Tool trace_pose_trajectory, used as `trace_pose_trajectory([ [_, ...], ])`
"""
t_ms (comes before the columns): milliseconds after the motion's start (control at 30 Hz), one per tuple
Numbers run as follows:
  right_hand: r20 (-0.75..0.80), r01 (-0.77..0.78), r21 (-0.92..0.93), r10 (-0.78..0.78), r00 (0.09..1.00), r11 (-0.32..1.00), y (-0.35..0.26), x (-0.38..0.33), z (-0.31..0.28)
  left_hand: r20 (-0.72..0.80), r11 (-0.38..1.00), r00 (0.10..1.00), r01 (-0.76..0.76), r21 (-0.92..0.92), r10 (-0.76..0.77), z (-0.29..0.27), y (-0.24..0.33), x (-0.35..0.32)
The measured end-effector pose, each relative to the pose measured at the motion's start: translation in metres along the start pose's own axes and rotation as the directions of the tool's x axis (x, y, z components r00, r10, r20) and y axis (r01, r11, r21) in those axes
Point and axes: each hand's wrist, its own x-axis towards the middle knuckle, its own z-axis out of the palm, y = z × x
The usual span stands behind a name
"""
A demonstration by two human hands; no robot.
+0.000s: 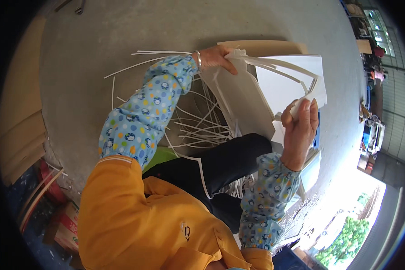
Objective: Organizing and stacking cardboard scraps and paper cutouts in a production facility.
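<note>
My left hand (217, 59) grips the far corner of a thick stack of grey-white card sheets (249, 99), its thumb lying on the near side. In my right hand (300, 128) is a bunch of thin white strips (281, 66), with the fingers closed round it. These strips bow across from the corner by my left hand to my right fist, raised over the right side of the stack. A white sheet face (297, 81) shows behind the strips. The fingertips of my left hand are partly hidden at the stack's corner.
Loose white strips (207, 128) lie tangled on the concrete floor (121, 27) left of the stack, and one hangs over my dark-trousered leg (225, 157). Brown cardboard (22, 117) stands at the left, above a red and tan box (67, 227). A bright doorway opens at lower right.
</note>
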Motion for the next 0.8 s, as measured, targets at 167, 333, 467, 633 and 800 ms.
trace_pose_trajectory([
  [167,-0.178,0.052,0.164,-0.022,0.984,0.985,0.001,-0.006,-0.009,-0.056,0.921,0.996,-0.04,0.387,0.067,0.018,0.015,-0.005],
  [333,-0.251,0.083,0.252,-0.018,0.968,0.964,0.0,-0.012,0.0,-0.308,0.584,0.698,-0.193,0.788,0.646,0.049,0.018,-0.024],
  [467,-0.324,0.103,0.283,-0.006,0.946,0.954,0.003,-0.015,0.0,-0.22,0.311,0.473,-0.122,0.942,0.853,0.109,0.044,-0.067],
  [633,-0.326,0.094,0.313,0.015,0.945,0.945,0.0,-0.019,0.007,0.161,0.179,0.671,-0.409,0.895,0.724,0.16,0.03,-0.04],
  [800,-0.287,0.06,0.337,0.042,0.957,0.94,0.007,-0.024,0.003,0.269,-0.142,0.932,-0.24,0.96,0.244,0.15,0.017,0.01],
])
